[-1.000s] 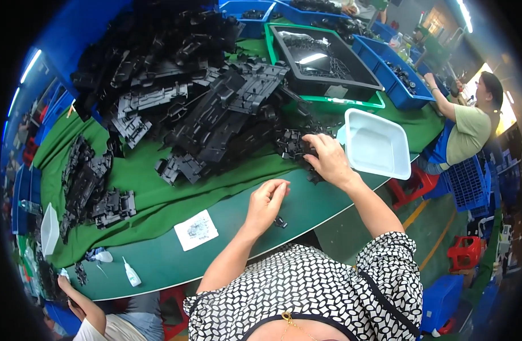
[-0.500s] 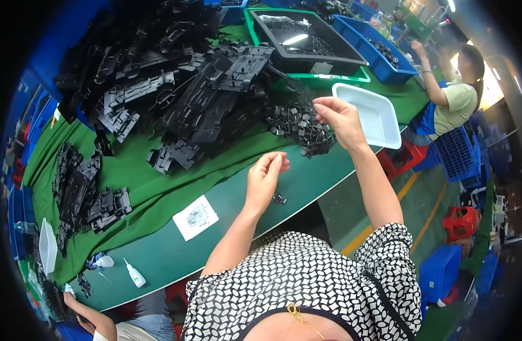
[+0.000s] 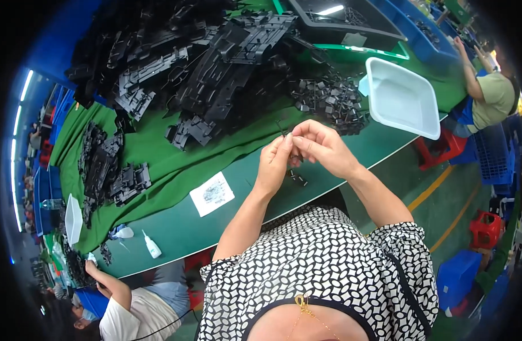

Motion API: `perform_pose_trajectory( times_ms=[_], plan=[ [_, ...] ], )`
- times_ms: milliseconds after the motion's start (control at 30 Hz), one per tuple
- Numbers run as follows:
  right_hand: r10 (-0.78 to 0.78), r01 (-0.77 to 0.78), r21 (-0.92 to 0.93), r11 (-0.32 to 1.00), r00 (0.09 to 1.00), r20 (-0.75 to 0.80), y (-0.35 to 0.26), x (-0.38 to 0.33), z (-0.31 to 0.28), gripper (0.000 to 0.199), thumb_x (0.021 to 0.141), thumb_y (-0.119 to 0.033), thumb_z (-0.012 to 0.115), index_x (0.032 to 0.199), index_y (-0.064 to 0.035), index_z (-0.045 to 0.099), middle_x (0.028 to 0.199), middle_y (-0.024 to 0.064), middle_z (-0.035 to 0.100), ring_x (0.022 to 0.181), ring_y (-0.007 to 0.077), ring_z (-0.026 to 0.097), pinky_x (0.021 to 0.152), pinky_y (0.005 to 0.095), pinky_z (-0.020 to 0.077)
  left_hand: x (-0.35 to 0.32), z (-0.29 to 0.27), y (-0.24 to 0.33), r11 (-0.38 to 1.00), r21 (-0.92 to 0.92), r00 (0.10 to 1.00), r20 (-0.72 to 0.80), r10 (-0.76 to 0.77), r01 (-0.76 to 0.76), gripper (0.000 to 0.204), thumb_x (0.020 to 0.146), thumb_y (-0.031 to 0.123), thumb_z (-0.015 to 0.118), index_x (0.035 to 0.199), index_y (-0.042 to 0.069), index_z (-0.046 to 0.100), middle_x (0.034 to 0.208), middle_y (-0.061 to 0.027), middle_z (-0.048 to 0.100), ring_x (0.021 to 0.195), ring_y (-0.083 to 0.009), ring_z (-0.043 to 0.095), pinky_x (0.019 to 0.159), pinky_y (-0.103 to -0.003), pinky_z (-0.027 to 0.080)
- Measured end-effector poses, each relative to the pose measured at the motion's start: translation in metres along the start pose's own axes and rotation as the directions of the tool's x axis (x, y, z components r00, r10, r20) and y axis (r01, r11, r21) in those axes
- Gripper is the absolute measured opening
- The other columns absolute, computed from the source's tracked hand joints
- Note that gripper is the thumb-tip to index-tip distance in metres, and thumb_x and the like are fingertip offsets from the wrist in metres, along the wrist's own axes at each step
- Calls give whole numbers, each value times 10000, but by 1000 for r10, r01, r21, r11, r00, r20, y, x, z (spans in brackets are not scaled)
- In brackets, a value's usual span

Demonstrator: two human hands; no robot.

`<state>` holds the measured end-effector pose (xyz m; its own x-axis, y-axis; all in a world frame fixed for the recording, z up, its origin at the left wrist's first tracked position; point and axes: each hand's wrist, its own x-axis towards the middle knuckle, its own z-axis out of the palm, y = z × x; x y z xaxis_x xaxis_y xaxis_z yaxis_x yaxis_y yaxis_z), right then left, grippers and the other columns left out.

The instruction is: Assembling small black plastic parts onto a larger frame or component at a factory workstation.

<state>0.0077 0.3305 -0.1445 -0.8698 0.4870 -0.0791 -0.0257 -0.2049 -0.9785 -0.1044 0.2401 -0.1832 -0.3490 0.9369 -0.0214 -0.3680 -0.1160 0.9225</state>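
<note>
My left hand (image 3: 274,163) and my right hand (image 3: 324,149) meet above the front of the table, their thumbs and fingertips pinched together. Between them is a small black plastic part (image 3: 281,127); a thin dark end of it pokes up past the fingers, and the rest is mostly covered. Just below the hands, another small dark piece (image 3: 297,178) lies on the table. Beyond my right hand spreads a heap of small black plastic parts (image 3: 329,101). Larger black moulded plastic frames (image 3: 215,77) are piled further back on the green cloth.
A white plastic tray (image 3: 411,122) sits right of the heap. Left of my hands lie a marked white sheet (image 3: 211,194) and a small white bottle (image 3: 152,245). A black bin (image 3: 357,25) stands behind. Co-workers sit at lower left (image 3: 141,312) and far right (image 3: 494,94).
My right hand has come away from the heap, down and left, to meet my left hand, and their fingertips now touch. The whole view has shifted, with more of the left side showing.
</note>
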Motion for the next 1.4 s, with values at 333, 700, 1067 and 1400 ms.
perform_pose_trajectory(
  times_ms=[333, 700, 1067, 1400],
  plan=[
    [-9, 46, 626, 779, 998, -61, 23, 0, 12, 121, 869, -48, 443, 988, -47, 466, 609, -29, 431, 494, 35, 317, 451, 180, 252, 0, -2, 8, 964, -220, 984, 64, 167, -149, 285, 882, 227, 418, 632, 92, 415, 562, 1, 410, 463, -95, 347, 451, -221, 292],
    [216, -278, 446, 851, 959, 186, 14, -9, 2, 236, 905, -212, 459, 764, -30, 512, 631, -6, 485, 514, 37, 413, 436, 151, 297, -2, -3, 9, 990, 77, 980, -154, 128, -118, 333, 912, 250, 423, 645, 51, 445, 587, -11, 462, 472, -48, 383, 449, -194, 304],
    [81, -92, 146, 985, 993, 80, 4, -10, -4, 322, 910, -224, 446, 640, -55, 497, 562, -60, 391, 494, 26, 290, 445, 183, 247, -5, -11, 18, 964, 12, 937, 233, -260, 264, 402, 917, 314, 428, 636, 33, 483, 532, -11, 436, 449, -89, 418, 406, -203, 331],
    [102, -125, 278, 952, 990, 95, 18, -9, -7, 304, 900, -218, 455, 637, -67, 474, 553, -60, 380, 472, 25, 257, 426, 187, 199, -9, 4, 13, 931, -233, 958, 129, -258, 282, 367, 904, 255, 442, 608, 39, 451, 492, -22, 399, 398, -106, 377, 382, -219, 330]
  ],
)
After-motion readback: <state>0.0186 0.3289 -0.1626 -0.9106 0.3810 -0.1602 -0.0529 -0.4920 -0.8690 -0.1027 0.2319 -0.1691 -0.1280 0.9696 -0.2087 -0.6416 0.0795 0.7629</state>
